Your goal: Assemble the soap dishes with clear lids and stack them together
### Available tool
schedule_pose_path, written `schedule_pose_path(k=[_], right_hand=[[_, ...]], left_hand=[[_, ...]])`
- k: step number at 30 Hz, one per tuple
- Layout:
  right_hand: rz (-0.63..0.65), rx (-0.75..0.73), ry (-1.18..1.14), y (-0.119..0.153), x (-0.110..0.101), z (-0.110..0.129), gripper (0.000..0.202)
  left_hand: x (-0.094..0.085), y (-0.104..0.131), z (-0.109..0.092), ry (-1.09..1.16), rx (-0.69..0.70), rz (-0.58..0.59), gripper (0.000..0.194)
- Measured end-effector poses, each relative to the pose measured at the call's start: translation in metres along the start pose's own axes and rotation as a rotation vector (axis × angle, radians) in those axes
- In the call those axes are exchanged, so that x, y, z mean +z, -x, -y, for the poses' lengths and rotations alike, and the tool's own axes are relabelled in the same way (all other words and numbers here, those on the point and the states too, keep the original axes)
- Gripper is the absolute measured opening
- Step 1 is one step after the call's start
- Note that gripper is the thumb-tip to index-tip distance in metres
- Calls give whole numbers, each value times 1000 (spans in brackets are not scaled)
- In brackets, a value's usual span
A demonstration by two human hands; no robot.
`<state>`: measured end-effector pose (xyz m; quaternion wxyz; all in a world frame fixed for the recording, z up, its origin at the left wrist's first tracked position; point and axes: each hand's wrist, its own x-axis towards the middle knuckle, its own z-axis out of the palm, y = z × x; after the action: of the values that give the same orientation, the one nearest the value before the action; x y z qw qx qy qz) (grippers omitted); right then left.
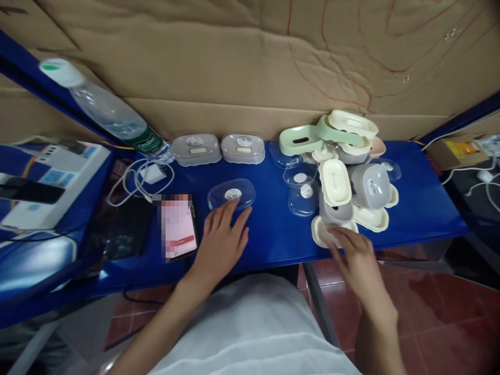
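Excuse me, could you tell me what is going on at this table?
The person's left hand is at a clear plastic oval lid lying on the blue table. The right hand is at a cream oval tray by the front edge. Beyond it lies a jumbled pile of cream, green and grey plastic pieces; two grey lidded boxes stand at the back.

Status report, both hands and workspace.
Left hand open at clear oval plastic lid. Right hand at cream oval plastic tray, grip unclear. Grey plastic container crowds tray's far side.
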<state>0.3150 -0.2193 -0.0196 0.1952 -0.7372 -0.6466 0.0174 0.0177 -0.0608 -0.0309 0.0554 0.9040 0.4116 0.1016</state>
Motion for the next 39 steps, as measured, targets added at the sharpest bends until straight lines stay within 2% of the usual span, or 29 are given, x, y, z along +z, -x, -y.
schedule_pose_path(k=[2,4,5,7,9,12,15,19,23,27,30,33,36,39], right_hand=[[0,29,-27,13,21,10,30],[37,-6,-148,18,32,24,32],[48,-33,-215,18,33,29,34],[18,-75,-300,14,33,32,37],[-89,-61,-267,7,31,25,36],[-200,-17,-115,-6,34,6,35],[-183,-40,-75,-19,44,-5,36],[-152,-75,-106,-25,59,-3,40],[-172,-113,-77,-24,59,10,35],[-186,-177,-115,-28,57,48,31],[-83,-230,-163,-35,65,90,33],[91,-370,-187,-42,75,120,42],[171,-515,-216,-44,76,122,50],[156,-486,-180,-43,71,98,54]], left_hand=[[11,3,-22,105,164,29,48],[23,6,-41,183,337,59,50],[28,8,-49,205,395,61,49],[34,11,-56,215,425,51,44],[35,17,-52,201,394,42,39],[30,31,-34,168,310,11,32],[24,49,-14,138,191,-35,31],[18,66,0,105,56,-74,30],[18,67,2,113,27,-101,29],[23,62,-2,134,36,-91,42],[28,61,-4,166,-9,-130,64],[28,66,-2,230,-72,-143,82],[25,73,2,277,-105,-146,87],[24,76,5,270,-92,-175,80]])
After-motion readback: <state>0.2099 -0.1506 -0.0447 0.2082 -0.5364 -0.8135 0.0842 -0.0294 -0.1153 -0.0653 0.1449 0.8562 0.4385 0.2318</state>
